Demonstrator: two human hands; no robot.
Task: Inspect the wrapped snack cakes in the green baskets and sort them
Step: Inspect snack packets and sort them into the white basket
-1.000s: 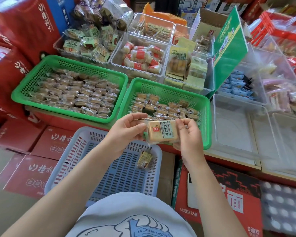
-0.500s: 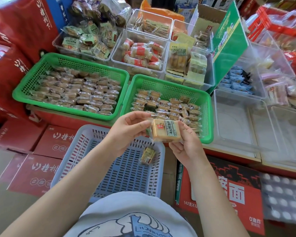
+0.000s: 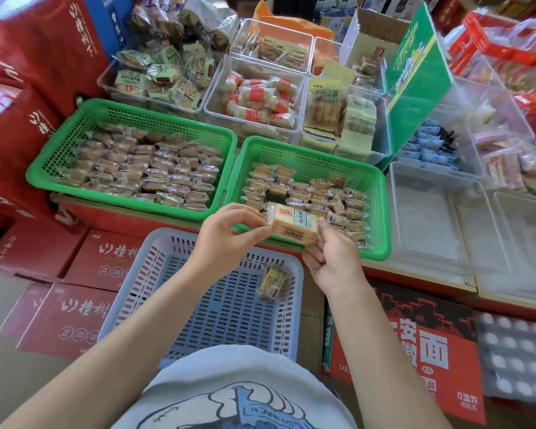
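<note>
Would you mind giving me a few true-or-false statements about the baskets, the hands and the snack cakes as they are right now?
1. Both hands hold one clear-wrapped yellow snack cake. True: the left hand pinches its left end and the right hand grips its right end.
2. The pale blue slotted plastic basket holds no cakes. False: one small wrapped cake lies in it.
3. The left green plastic basket holds more cakes than the right green plastic basket. True.
4. The held cake rests on the floor of the right green basket. False: it is held above that basket's near rim.
</note>
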